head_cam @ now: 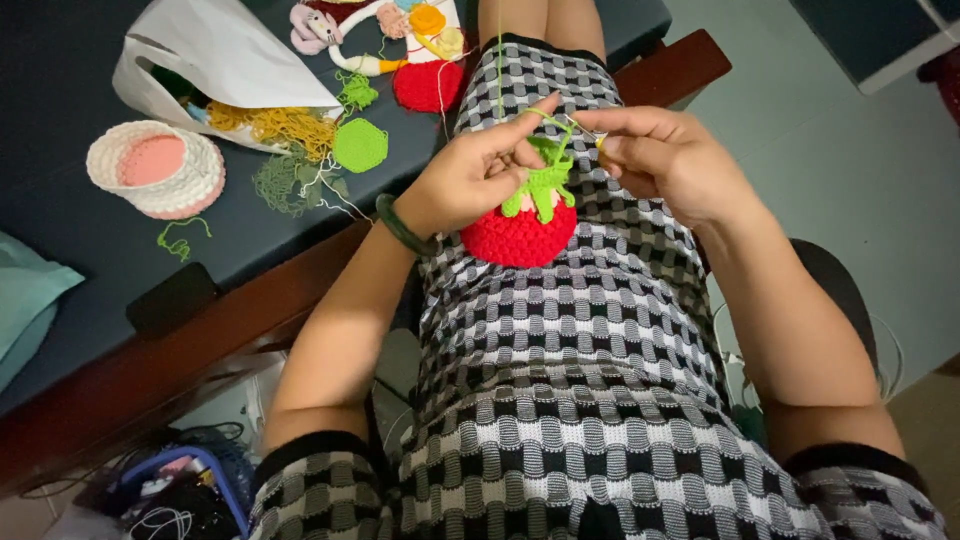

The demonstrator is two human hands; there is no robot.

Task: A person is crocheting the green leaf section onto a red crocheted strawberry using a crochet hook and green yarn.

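A red crocheted strawberry piece (520, 235) with a bright green leafy top (542, 180) rests on my lap. My left hand (470, 175) pinches the green top, and green yarn loops over its index finger. My right hand (655, 150) grips a thin crochet hook (598, 138) at the green loop, just right of the left fingertips. A strand of green yarn (500, 60) runs up from the work. A green bangle (402, 228) circles my left wrist.
On the dark table (70, 70) to my left lie a white and pink crocheted basket (158, 168), a white plastic bag (225, 60) with yellow yarn (280, 125), a green crocheted hexagon (360, 145), a red crocheted disc (428, 85) and small crocheted figures (330, 30). A black phone (172, 298) lies at the table's edge.
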